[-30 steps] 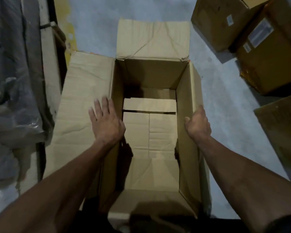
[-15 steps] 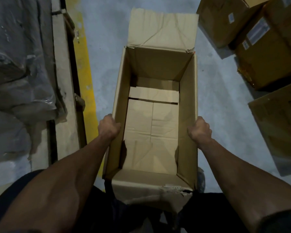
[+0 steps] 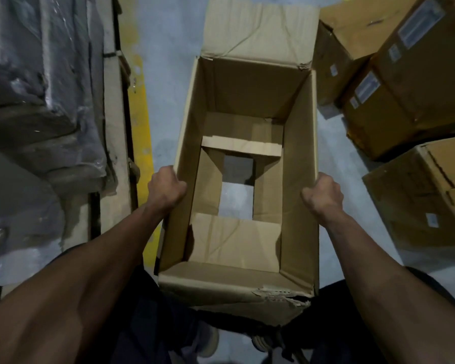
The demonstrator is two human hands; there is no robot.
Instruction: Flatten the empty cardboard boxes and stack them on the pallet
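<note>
Head view: empty cardboard box (image 3: 297, 179) held upright over floor (image 3: 166, 43), centre of scene; left hand (image 3: 166, 189) clenched on left wall rim; right hand (image 3: 323, 195) clenched on right wall rim; bottom flaps (image 3: 234, 240) parted, floor seen through gap; far top flap (image 3: 258, 30) folded outward; box judged unsealed but not yet flattened; collapsing and stacking left; pallet not clearly identified; closed cartons (image 3: 405, 82) stacked at right; wrapped goods (image 3: 37, 101) at left.

Single head-worn wide-angle view, steeply downward, close above an open box (image 3: 297, 206).
</note>
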